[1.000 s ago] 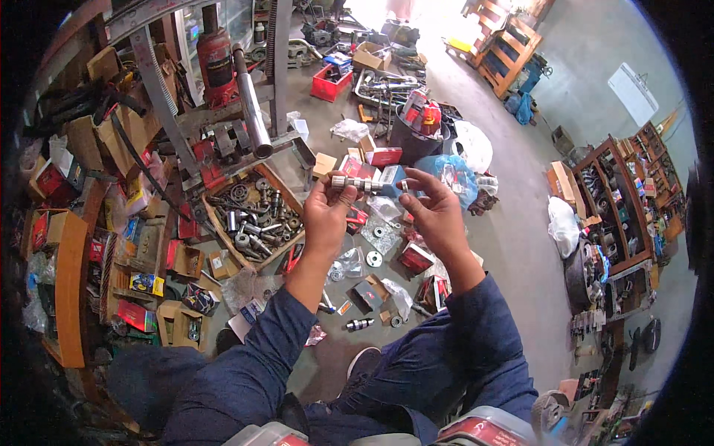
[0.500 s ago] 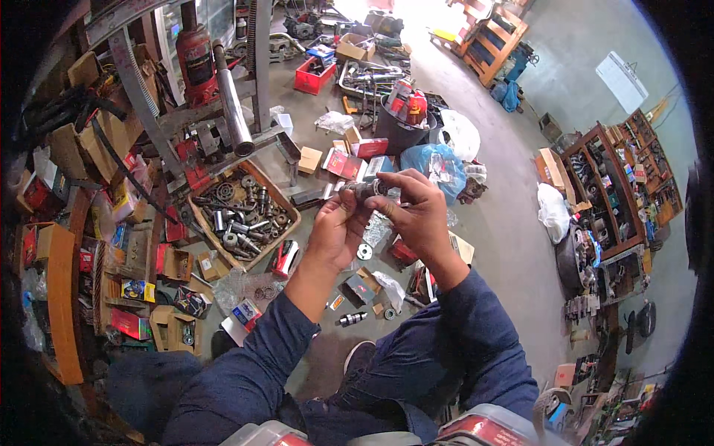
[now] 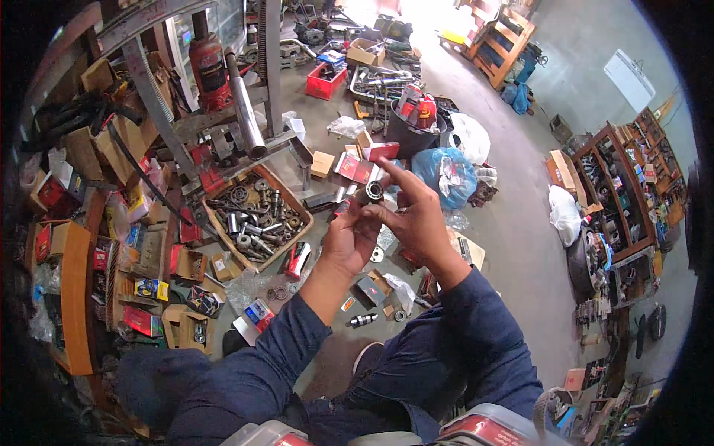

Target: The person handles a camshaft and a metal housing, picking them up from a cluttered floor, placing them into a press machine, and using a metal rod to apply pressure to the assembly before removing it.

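In front of me my left hand (image 3: 351, 239) and my right hand (image 3: 418, 217) meet at a small bearing (image 3: 375, 191) of dark metal, its ring face turned up toward me. The left fingers are closed round its lower left side and partly hide it. My right thumb presses against it from below, while the right index finger stretches past its upper right edge. Under the hands, on the floor, lie a short stepped metal shaft (image 3: 363, 320), a metal ring (image 3: 400, 316) and an opened dark box (image 3: 367, 291).
A wooden tray (image 3: 294, 247) of metal parts sits left of my hands, below a press frame with a red bottle jack (image 3: 209, 70). Beyond are a dark bucket (image 3: 405, 132) and a blue bag (image 3: 439, 177). Shelves (image 3: 617, 195) line the right wall.
The bearing has been turned, so its ring face now shows instead of its side. My right index finger is straighter. The whole view has shifted slightly.
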The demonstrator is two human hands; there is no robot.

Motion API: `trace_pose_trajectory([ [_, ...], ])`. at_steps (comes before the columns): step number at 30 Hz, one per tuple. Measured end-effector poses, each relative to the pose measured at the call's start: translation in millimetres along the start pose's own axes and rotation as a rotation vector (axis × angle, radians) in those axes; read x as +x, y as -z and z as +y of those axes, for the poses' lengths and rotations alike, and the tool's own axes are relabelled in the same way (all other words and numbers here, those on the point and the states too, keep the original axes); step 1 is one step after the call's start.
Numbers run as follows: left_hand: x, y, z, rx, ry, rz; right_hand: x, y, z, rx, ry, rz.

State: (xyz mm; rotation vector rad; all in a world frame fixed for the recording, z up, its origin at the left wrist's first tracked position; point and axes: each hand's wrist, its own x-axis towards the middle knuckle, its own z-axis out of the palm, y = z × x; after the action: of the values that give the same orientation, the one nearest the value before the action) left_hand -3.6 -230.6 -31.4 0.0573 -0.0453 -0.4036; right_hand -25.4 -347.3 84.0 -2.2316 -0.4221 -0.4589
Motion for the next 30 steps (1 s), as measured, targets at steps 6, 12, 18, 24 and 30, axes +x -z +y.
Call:
trace_pose_trajectory([
  [6, 6.3, -1.0, 13.7, 0.033, -0.108, 0.089, 6.1, -5.9, 19.1, 0.224, -0.141, -0.030],
  [12, 8.1, 1.1, 53.8, -0.033, -0.276, 0.131, 25.2, -30.5, 69.8, 0.382, -0.434, -0.088],
  [18, -8.0, 4.1, 143.2, -0.124, -0.452, 0.304, 29.5, -55.6, 71.6, 0.594, -0.596, -0.512],
  [24, -20.5, -53.5, 233.6, 0.159, -0.633, 0.461, 43.4, -72.9, 28.6, 0.574, -0.578, -0.544],
  [30, -15.5, -69.5, 302.8, 0.244, -0.448, 0.436, 50.1, -108.7, -2.4, 0.636, -0.455, -0.531],
])
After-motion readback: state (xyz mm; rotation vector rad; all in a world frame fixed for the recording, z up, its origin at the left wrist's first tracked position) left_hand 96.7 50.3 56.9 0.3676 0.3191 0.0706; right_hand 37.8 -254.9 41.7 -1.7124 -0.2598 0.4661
